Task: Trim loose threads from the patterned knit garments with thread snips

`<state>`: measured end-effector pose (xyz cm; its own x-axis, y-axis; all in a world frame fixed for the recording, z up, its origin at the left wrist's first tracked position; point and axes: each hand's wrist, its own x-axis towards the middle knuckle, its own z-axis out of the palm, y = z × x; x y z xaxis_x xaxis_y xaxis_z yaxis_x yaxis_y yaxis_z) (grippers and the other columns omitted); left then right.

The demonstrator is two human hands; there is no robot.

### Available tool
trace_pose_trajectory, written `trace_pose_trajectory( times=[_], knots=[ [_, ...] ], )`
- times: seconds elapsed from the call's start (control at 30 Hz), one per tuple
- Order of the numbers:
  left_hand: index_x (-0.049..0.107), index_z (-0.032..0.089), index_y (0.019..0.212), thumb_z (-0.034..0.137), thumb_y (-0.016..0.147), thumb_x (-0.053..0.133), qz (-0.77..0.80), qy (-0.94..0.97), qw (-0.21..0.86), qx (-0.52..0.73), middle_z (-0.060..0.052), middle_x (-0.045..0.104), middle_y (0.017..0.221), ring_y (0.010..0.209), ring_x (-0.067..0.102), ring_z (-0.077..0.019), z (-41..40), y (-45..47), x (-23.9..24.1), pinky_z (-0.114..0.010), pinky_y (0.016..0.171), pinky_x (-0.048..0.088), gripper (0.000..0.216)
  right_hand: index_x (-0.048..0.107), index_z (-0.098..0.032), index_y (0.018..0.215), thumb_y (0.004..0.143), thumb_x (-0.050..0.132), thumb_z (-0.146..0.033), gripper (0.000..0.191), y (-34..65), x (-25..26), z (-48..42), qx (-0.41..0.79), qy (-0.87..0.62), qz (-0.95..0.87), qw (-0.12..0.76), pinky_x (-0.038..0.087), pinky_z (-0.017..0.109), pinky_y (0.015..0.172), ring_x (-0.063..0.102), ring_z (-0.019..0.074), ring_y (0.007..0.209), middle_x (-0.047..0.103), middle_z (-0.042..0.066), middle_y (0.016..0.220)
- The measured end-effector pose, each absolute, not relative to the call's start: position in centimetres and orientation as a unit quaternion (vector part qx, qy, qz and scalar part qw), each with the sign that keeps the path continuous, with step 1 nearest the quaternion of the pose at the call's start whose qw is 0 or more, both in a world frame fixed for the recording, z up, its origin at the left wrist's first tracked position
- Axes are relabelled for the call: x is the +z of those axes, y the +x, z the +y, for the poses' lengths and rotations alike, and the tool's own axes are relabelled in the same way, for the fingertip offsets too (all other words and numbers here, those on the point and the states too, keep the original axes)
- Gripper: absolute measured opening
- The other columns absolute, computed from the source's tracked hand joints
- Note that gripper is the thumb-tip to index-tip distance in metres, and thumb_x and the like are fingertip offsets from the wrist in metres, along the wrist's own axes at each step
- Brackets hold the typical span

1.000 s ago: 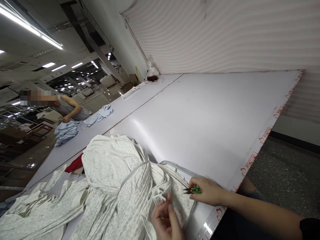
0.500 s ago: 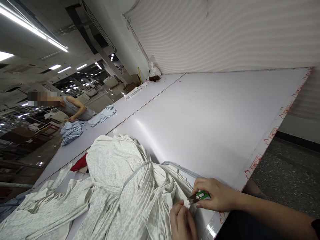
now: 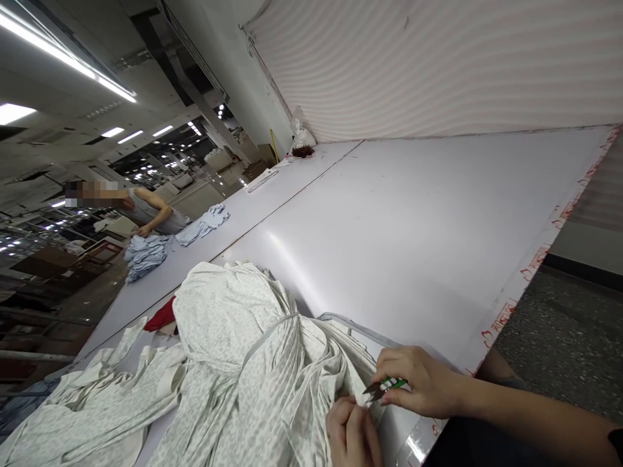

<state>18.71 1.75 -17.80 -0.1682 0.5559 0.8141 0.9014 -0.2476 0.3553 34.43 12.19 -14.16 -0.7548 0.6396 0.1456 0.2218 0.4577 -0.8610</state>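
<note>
A heap of white patterned fabric (image 3: 243, 363) lies on the near part of a long white table (image 3: 413, 233). My right hand (image 3: 418, 383) is closed round small green-handled thread snips (image 3: 387, 386), whose blades point left at the cloth's edge. My left hand (image 3: 348, 431) sits at the bottom of the view, fingers pinched together on the fabric's edge just beside the blades. A grey trim strip (image 3: 360, 331) runs along the cloth behind my right hand.
A red piece of cloth (image 3: 160, 316) pokes out behind the heap. Farther down the table lie light blue garments (image 3: 204, 220), where another person (image 3: 150, 211) leans over a blue pile (image 3: 143, 254). A clear bag (image 3: 302, 139) stands at the far wall. The table's edge (image 3: 525, 279) drops to grey floor on the right.
My right hand brought the snips down and left to the cloth's edge. My left hand shifted right to meet the blades. The view drifted slightly.
</note>
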Motion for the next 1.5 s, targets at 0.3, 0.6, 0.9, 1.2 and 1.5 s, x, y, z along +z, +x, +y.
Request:
trace_pose_trajectory(
  times=[0.3,0.6,0.9,1.2,1.5],
  knots=[
    [0.062,0.020,0.081,0.001,0.083,0.059,-0.587,-0.615,0.202,-0.486,-0.001,0.057,0.080,0.081,0.060,-0.0154,1.8,18.7,-18.0,-0.028,0.074,0.051,0.020,0.077,-0.023,0.093,0.082,0.067,-0.021,0.015,34.2,-13.9,12.3,0.459,-0.292,-0.809,0.222,0.047,0.025,0.072,0.066,0.0173,0.079,0.073,0.003,0.089],
    [0.060,0.019,0.082,-0.002,0.083,0.057,-0.583,-0.626,0.206,-0.476,-0.002,0.056,0.083,0.081,0.059,-0.0145,1.8,18.6,-17.6,-0.026,0.073,0.050,0.021,0.077,-0.023,0.097,0.081,0.072,-0.024,0.017,34.6,-13.4,13.0,0.468,-0.270,-0.816,0.208,0.047,0.025,0.074,0.067,0.0178,0.083,0.073,0.003,0.093],
    [0.060,0.021,0.082,0.001,0.085,0.055,-0.589,-0.611,0.197,-0.492,-0.001,0.055,0.081,0.081,0.059,-0.0150,1.9,18.9,-17.7,-0.025,0.071,0.050,0.021,0.079,-0.024,0.093,0.079,0.073,-0.022,0.015,33.7,-14.0,13.2,0.501,-0.256,-0.800,0.208,0.048,0.024,0.074,0.067,0.0176,0.083,0.073,0.002,0.089],
    [0.060,0.021,0.080,0.003,0.086,0.055,-0.584,-0.604,0.215,-0.499,-0.001,0.055,0.079,0.080,0.059,-0.0151,2.1,18.9,-18.0,-0.025,0.071,0.050,0.020,0.079,-0.025,0.090,0.078,0.073,-0.022,0.013,33.2,-14.5,13.2,0.513,-0.277,-0.786,0.207,0.048,0.025,0.074,0.066,0.0177,0.082,0.073,0.002,0.087],
    [0.063,0.021,0.081,0.005,0.085,0.057,-0.592,-0.600,0.200,-0.500,-0.001,0.057,0.079,0.080,0.061,-0.0154,2.0,18.9,-17.7,-0.026,0.070,0.051,0.018,0.078,-0.023,0.094,0.078,0.075,-0.021,0.017,33.9,-13.5,13.2,0.510,-0.259,-0.795,0.204,0.048,0.025,0.075,0.067,0.0180,0.083,0.073,0.003,0.091]
  ],
)
